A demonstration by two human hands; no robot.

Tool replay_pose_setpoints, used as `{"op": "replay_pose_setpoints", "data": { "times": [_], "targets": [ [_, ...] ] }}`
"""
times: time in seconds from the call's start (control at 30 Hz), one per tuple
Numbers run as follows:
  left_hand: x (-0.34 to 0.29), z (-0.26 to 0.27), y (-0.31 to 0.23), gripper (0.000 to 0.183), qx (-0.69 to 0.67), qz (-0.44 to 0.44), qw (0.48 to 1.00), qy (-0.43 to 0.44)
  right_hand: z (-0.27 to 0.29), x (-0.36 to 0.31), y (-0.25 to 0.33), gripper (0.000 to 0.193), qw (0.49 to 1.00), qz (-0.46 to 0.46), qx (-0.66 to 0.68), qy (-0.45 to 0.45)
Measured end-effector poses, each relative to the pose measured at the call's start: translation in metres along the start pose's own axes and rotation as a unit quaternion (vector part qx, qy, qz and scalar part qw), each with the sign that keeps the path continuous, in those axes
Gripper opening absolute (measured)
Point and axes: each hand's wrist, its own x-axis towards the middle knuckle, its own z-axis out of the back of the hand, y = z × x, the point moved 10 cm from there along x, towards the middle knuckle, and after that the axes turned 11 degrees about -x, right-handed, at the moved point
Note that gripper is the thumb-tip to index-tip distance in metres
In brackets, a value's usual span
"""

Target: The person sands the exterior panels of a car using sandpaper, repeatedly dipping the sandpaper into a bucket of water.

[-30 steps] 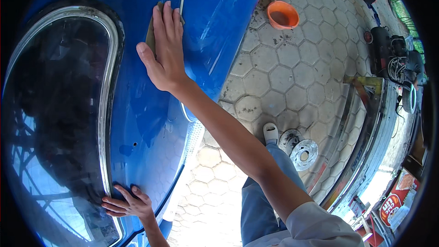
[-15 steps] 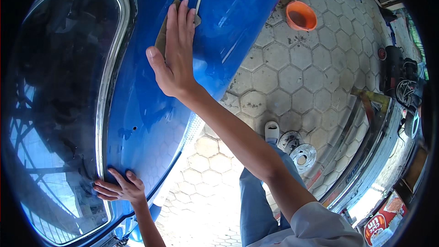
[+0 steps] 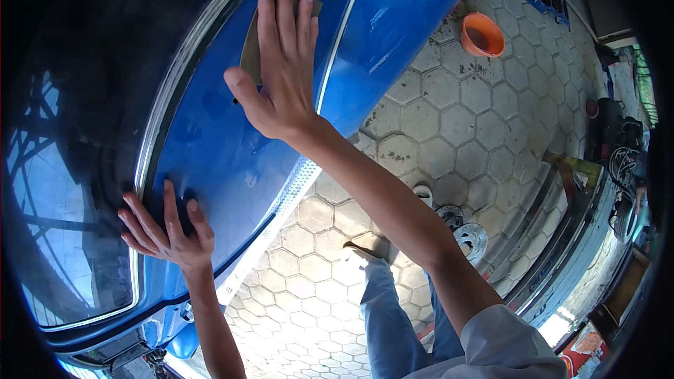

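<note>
My right hand (image 3: 284,63) lies flat on a blue vehicle panel (image 3: 203,126), fingers stretched and slightly spread. Beneath its fingers and palm it holds an olive-brown sheet of sandpaper (image 3: 250,56) against the paint; most of the sheet is hidden. Lower on the left, my left hand (image 3: 172,235) is open and spread. Its fingertips rest by the metal trim (image 3: 149,144) of the dark window (image 3: 70,133), and it holds nothing. A pale stripe (image 3: 344,31) runs along the panel, right of my right hand.
An orange bucket (image 3: 482,35) stands on the hexagonal paving (image 3: 460,109). Round metal discs (image 3: 470,241) lie near my feet. Long metal parts (image 3: 586,210) and a dark machine with cables (image 3: 623,161) line the right side. A perforated light strip (image 3: 298,179) edges the panel.
The view has shifted, with more of the pale stripe showing. My left hand is higher in the picture along the window trim, more widely spread. My other foot has come into view.
</note>
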Motion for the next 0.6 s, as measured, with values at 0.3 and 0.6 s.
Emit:
{"op": "replay_pose_setpoints", "data": {
  "times": [0.3, 0.6],
  "targets": [
    [-0.074, 0.085, 0.068, 0.027, -0.044, 0.037, 0.998, -0.022, -0.064, -0.171, 0.131, 0.109, 0.982, 0.106, -0.001, 0.154],
    [-0.128, 0.071, 0.093, 0.058, 0.070, 0.090, 0.993, 0.014, -0.005, -0.028, 0.058, 0.095, 0.993, -0.113, -0.003, -0.038]
  ]
}}
